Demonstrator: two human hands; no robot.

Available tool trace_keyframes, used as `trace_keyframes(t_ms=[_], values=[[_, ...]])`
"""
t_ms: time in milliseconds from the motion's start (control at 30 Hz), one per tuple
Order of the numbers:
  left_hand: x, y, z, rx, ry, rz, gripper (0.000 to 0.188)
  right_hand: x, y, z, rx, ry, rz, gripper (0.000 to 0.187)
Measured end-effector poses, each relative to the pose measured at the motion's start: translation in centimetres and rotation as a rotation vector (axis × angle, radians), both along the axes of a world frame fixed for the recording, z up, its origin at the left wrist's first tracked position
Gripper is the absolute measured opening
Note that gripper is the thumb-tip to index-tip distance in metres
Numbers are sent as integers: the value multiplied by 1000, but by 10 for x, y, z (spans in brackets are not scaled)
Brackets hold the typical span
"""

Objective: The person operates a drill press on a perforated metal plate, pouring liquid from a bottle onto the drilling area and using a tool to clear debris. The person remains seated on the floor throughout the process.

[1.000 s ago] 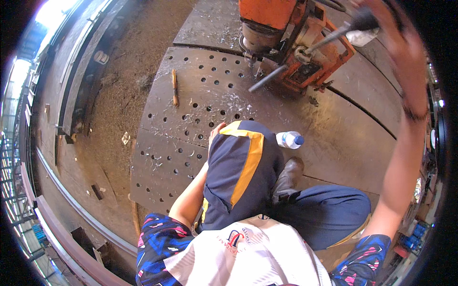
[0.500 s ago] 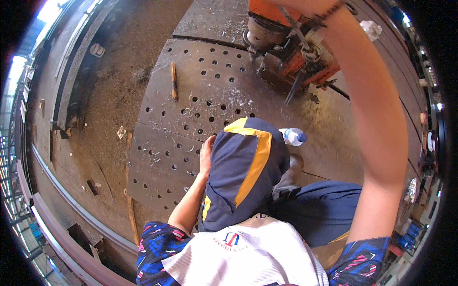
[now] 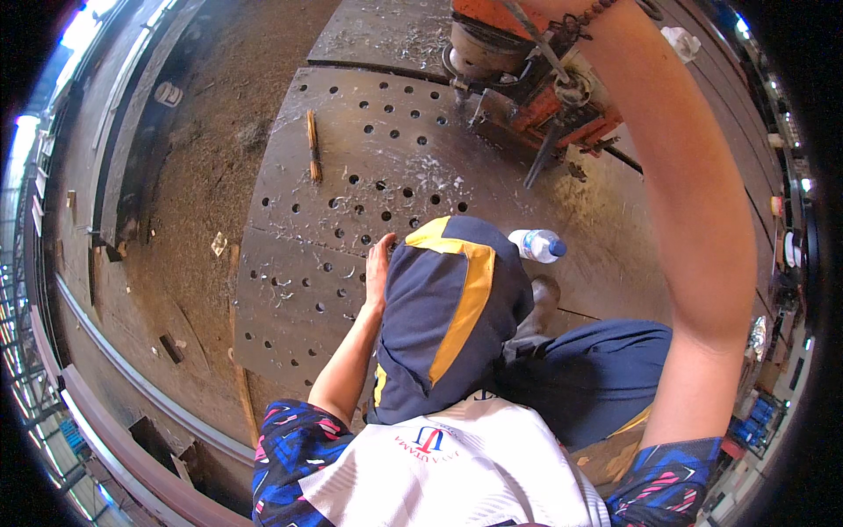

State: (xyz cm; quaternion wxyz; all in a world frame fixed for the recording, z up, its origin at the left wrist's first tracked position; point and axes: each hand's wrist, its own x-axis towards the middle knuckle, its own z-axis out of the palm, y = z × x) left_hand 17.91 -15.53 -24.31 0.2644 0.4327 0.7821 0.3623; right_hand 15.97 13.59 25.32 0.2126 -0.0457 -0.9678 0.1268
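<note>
My left hand (image 3: 378,268) rests beside my bent left knee, its fingers stretched out over the drilled steel plate (image 3: 272,237) and holding nothing. My right arm reaches up and forward to the orange drilling machine (image 3: 571,101). At the top edge my right hand (image 3: 549,7) is cut off, so its fingers are hidden. The machine stands on the plate, with its spindle and bit (image 3: 461,88) pointing down near the surface. Several rows of round holes run across the plate, and metal shavings lie scattered around them.
A wooden-handled brush (image 3: 313,145) lies on the plate at the left. Next to my knee lies a clear water bottle (image 3: 537,246) with a blue cap. Dusty ground (image 3: 193,193) borders the plate at left, and a long metal rail (image 3: 149,378) runs along the lower left.
The whole view has shifted slightly. My left hand stays beside the knee, and my right arm stays raised at the machine.
</note>
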Motion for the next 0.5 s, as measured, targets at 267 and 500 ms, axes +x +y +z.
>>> trace_keyframes(t_ms=[267,500], values=[[-5,0,-3,-7,21,47,54,0,-20,18,-82,-207,-141,30],[-5,3,-2,-9,29,61,53,3,6,-4,180,47,91,26]])
